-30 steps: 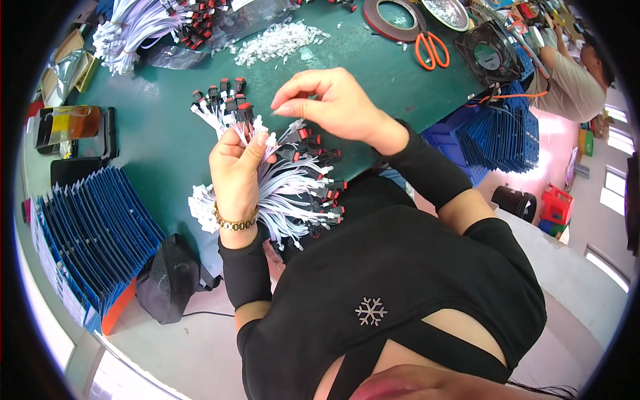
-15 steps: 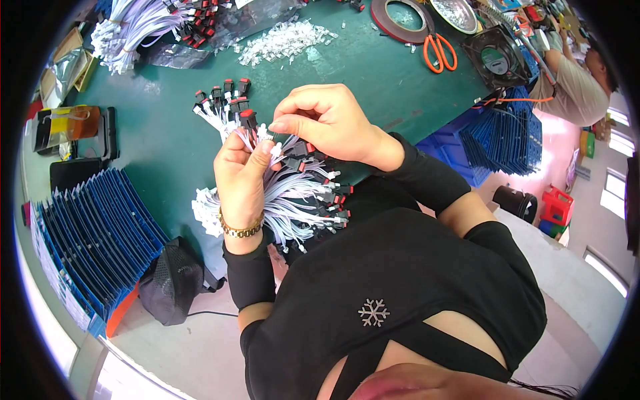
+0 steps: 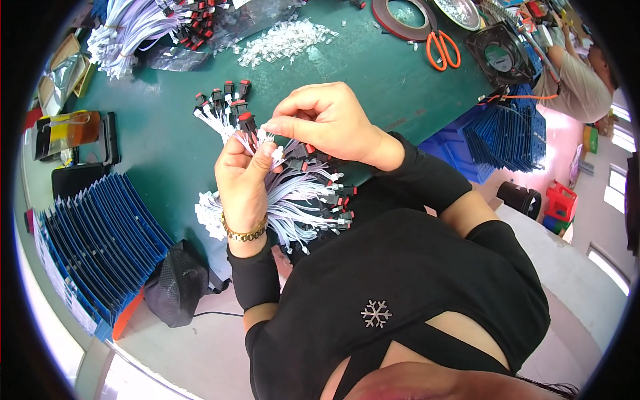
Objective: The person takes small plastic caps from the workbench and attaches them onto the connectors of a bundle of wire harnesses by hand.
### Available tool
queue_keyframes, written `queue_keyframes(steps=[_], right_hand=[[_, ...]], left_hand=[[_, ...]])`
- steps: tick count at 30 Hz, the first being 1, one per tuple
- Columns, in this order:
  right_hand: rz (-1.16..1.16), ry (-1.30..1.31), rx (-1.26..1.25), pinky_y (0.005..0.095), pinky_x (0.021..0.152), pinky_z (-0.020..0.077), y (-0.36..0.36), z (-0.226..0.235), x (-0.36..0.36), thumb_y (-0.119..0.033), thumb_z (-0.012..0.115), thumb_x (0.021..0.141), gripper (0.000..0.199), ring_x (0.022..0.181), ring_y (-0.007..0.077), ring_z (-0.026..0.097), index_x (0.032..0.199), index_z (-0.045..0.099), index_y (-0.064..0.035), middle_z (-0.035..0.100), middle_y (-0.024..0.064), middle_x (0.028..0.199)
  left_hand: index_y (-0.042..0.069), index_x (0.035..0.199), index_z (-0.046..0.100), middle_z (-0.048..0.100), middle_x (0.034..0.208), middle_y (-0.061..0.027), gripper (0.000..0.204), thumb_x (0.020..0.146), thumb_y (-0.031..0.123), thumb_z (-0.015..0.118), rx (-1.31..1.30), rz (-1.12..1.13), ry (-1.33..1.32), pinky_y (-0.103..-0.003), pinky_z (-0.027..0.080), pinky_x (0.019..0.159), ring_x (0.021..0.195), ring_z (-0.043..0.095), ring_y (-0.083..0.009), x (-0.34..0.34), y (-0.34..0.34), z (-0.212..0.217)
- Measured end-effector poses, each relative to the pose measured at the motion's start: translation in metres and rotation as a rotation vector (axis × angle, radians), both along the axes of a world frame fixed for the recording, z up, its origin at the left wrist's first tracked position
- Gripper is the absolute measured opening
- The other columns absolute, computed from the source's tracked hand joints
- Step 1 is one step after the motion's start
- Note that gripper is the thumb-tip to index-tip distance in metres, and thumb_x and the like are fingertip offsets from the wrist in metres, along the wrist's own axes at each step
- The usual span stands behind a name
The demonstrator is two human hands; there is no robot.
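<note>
My left hand [image 3: 243, 175] is closed around white wires of a small cable harness, with a black-and-red switch [image 3: 247, 123] sticking up beyond the fingers. Between the two hands sits a small white connector [image 3: 265, 136] on the wires. At this connector, my right hand [image 3: 325, 121] has thumb and forefinger pinched together; whatever lies inside the pinch is too small to make out. Under and beside my hands spreads a bundle of white cables [image 3: 293, 207] with black-and-red switches and white plugs at their ends. More switches [image 3: 223, 97] lie just beyond my left hand.
Loose clear connector housings [image 3: 287, 41] form a pile at the back, beside another cable bundle [image 3: 123, 33]. Orange-handled scissors [image 3: 443, 52], a tape roll [image 3: 402, 20] and a black fan [image 3: 499, 57] are back right. Blue racks [image 3: 100, 240] stand left. A person [image 3: 580, 83] sits far right.
Both hands stay together at the white connector, with only a slight shift of the right fingertips toward the left. The whole view has drifted a little.
</note>
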State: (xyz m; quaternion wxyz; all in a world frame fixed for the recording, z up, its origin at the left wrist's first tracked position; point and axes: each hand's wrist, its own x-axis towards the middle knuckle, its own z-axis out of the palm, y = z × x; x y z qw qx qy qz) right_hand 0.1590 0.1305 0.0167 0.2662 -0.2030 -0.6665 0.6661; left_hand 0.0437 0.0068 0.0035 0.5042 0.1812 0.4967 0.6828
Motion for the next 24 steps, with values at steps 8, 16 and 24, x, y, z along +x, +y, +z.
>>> queue_keyframes(steps=[8, 16, 24], right_hand=[[0.004, 0.026, 0.037, 0.0181, 0.046, 0.0371, 0.0014, 0.0005, -0.0002, -0.006, 0.069, 0.077, 0.009, 0.053, 0.0035, 0.050, 0.079, 0.066, 0.0019, 0.060, 0.0025, 0.068], [0.107, -0.017, -0.025, 0.0191, 0.049, 0.0389, 0.0077, -0.0011, 0.0008, -0.006, 0.070, 0.076, 0.009, 0.058, 0.0037, 0.052, 0.079, 0.066, 0.0011, 0.061, 0.0027, 0.071], [0.100, 0.090, -0.184, 0.0193, 0.054, 0.0429, 0.0007, -0.0075, 0.0009, -0.006, 0.069, 0.077, 0.009, 0.062, 0.0062, 0.055, 0.080, 0.066, 0.0021, 0.062, 0.0035, 0.073]], left_hand=[[0.002, 0.095, 0.055, 0.061, 0.082, -0.0023, 0.014, 0.082, 0.002, 0.062, -0.008, 0.004, -0.010, -0.019, 0.046, 0.056, 0.067, 0.056, -0.0068, 0.0006, 0.0006, 0.0005], [0.001, 0.092, 0.055, 0.061, 0.080, -0.0037, 0.012, 0.082, 0.001, 0.061, -0.016, 0.005, -0.026, -0.021, 0.048, 0.055, 0.065, 0.058, -0.0086, -0.0001, -0.0025, -0.0014], [-0.002, 0.090, 0.057, 0.062, 0.075, -0.0060, 0.011, 0.080, 0.000, 0.063, -0.066, -0.024, 0.035, -0.021, 0.048, 0.057, 0.064, 0.059, -0.0099, 0.0008, -0.0007, -0.0047]])
